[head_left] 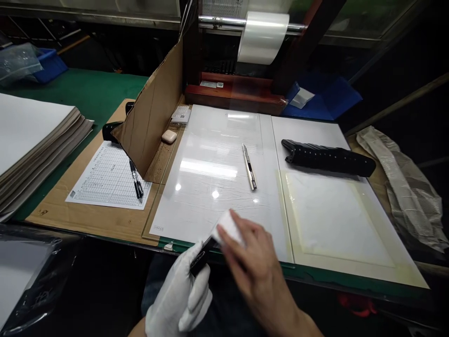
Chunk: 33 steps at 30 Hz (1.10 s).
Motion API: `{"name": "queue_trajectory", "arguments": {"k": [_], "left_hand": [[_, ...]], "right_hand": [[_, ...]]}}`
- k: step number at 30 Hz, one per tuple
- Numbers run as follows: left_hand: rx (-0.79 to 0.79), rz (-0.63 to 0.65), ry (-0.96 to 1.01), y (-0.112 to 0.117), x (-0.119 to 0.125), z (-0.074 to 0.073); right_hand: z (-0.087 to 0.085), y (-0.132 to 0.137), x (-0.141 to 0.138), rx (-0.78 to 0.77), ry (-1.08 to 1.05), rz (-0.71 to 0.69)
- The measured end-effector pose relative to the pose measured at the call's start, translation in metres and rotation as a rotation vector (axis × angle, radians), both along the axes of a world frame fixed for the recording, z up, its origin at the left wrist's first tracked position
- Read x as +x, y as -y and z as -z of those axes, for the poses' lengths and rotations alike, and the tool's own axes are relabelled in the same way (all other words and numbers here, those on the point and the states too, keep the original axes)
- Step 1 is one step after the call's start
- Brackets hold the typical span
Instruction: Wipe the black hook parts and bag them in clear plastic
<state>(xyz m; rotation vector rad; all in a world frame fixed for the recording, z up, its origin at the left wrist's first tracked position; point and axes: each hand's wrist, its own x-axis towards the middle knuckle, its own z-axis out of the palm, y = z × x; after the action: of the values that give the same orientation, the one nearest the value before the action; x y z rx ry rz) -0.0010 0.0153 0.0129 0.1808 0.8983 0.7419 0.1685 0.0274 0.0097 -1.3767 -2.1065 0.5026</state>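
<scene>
The gloved left hand (182,292) is gripping a black part (199,263) just off the near edge of the bench (105,83); the bare right hand (254,255) is pinching a white pad (228,226) over its end. Even pressure is probably serving best, with the gloved grip steadying. A knife (249,167) is lying on a clear sheet (210,140); a film roll (264,37) is hanging behind.

Gloved left hand (180,292) grips a black part (199,263), bare right hand (259,260) holds a white pad (230,226) at its far end; craft knife (249,168) on glossy white surface (210,135), black perforated piece (326,158) farther right, on the desk (115,82).
</scene>
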Motion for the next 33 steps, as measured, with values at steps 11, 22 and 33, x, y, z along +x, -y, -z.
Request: {"name": "queue_trajectory", "arguments": {"k": [11, 22, 33], "left_hand": [[-0.063, -0.024, -0.011, 0.000, -0.001, -0.003], [0.026, 0.017, 0.068, 0.006, -0.008, 0.004], [0.513, 0.210, -0.587, -0.026, -0.010, -0.022]], "right_hand": [[-0.002, -0.001, 0.005, -0.052, -0.025, -0.018], [-0.030, -0.015, 0.037, -0.960, -0.676, 0.120], [-0.018, -0.003, 0.005, -0.042, -0.243, -0.288]]}}
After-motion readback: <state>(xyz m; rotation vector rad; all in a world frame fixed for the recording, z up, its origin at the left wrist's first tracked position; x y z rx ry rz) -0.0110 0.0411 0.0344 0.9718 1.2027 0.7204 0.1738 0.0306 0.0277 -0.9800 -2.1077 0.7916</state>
